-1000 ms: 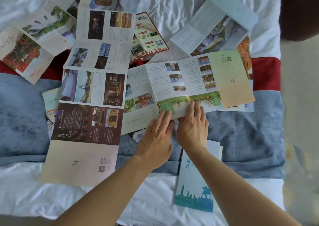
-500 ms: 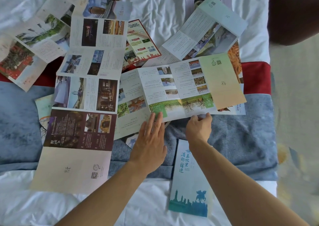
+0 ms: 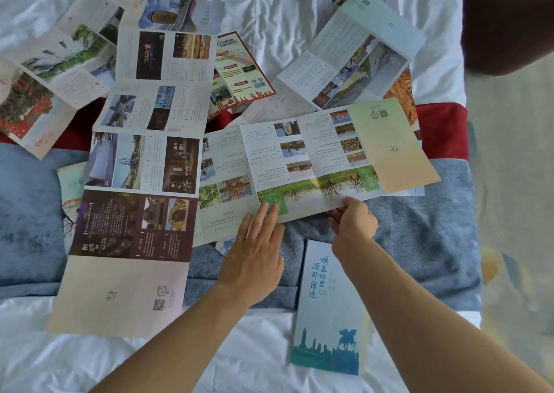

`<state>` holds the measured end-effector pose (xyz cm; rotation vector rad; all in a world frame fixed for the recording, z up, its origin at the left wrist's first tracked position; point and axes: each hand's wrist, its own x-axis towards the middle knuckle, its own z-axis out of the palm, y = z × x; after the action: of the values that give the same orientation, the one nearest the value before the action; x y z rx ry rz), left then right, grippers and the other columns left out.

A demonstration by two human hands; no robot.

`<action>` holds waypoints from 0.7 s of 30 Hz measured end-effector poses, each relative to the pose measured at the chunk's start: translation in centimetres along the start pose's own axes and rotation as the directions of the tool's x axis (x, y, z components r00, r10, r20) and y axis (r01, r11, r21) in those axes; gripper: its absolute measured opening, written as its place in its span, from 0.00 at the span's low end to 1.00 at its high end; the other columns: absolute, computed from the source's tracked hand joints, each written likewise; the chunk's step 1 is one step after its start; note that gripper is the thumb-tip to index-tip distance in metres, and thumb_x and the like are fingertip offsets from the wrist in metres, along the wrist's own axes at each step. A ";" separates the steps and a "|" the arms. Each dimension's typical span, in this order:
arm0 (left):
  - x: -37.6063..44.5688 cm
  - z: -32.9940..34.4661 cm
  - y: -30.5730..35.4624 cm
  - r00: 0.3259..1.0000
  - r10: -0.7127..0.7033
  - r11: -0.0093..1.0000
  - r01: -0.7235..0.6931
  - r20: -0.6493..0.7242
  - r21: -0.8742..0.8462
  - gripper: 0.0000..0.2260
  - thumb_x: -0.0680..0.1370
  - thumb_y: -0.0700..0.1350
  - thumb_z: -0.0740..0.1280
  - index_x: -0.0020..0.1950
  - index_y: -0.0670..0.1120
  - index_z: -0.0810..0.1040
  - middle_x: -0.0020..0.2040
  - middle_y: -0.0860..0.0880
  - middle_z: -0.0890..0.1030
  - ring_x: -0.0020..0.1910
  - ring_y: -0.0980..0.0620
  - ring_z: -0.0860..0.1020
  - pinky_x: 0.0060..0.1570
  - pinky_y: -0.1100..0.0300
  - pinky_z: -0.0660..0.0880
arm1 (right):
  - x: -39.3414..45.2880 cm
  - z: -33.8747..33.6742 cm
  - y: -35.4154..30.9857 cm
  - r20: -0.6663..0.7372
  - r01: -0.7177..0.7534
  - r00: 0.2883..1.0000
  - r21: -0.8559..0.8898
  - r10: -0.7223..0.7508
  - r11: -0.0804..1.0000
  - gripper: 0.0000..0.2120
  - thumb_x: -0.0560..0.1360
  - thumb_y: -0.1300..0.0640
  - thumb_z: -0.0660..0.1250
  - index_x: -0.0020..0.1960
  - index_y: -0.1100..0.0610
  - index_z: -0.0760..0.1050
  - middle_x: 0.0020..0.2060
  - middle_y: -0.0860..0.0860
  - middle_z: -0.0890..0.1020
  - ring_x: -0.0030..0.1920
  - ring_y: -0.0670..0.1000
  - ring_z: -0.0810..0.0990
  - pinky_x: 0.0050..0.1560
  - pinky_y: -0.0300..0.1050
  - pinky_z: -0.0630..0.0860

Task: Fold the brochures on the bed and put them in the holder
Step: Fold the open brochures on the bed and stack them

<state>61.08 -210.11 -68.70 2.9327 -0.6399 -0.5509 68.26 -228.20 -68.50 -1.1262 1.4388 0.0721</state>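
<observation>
Several unfolded brochures lie spread over the bed. A wide one with small photos, a green strip and a beige end panel (image 3: 314,158) lies open in the middle. My right hand (image 3: 352,223) pinches its near edge between thumb and fingers. My left hand (image 3: 254,250) rests flat with its fingertips on the same edge, at the green patch. A folded pale-blue brochure with a horseman silhouette (image 3: 328,311) lies under my right forearm. A long brochure with a dark brown panel (image 3: 135,212) stretches down the left side. No holder is in view.
A grey-blue blanket (image 3: 419,236) with a red band (image 3: 443,128) crosses the white sheet (image 3: 269,12). More open brochures lie at the back left (image 3: 57,71) and back right (image 3: 353,53). A dark brown object (image 3: 509,21) fills the top right corner; the bed's edge and floor (image 3: 515,182) run along the right.
My right hand went from lying flat on the middle brochure's near edge to pinching that edge. My left hand slid slightly back, fingertips still on the paper.
</observation>
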 end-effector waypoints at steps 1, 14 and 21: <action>0.0 -0.2 0.1 1.000 0.008 1.000 -0.008 -0.006 0.001 0.25 0.81 0.53 0.56 0.76 0.43 0.65 0.81 0.40 0.47 0.80 0.41 0.42 0.78 0.43 0.44 | -0.1 -0.2 0.0 0.008 -0.009 1.000 0.013 0.009 1.000 0.02 0.74 0.62 0.67 0.43 0.60 0.79 0.31 0.53 0.82 0.30 0.50 0.80 0.27 0.38 0.75; 0.3 0.5 1.5 0.997 0.053 0.998 -0.051 -0.056 0.028 0.31 0.82 0.52 0.54 0.80 0.39 0.49 0.81 0.42 0.42 0.80 0.40 0.40 0.76 0.39 0.46 | 0.6 -2.5 -0.3 0.068 -0.041 0.997 0.101 0.034 0.994 0.10 0.78 0.52 0.67 0.51 0.59 0.78 0.40 0.54 0.84 0.35 0.51 0.84 0.39 0.44 0.83; -0.1 1.2 1.2 0.995 0.090 0.992 -0.087 -0.035 0.089 0.31 0.81 0.52 0.58 0.77 0.39 0.49 0.81 0.41 0.45 0.80 0.39 0.45 0.75 0.39 0.36 | 2.4 -4.3 -0.8 0.003 -0.037 0.999 0.160 0.037 0.986 0.13 0.78 0.50 0.69 0.58 0.57 0.79 0.46 0.53 0.86 0.43 0.51 0.86 0.36 0.41 0.82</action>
<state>60.05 -211.17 -69.59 2.9690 -0.8046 -0.4667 66.17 -232.74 -68.87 -0.9681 1.4396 -0.0172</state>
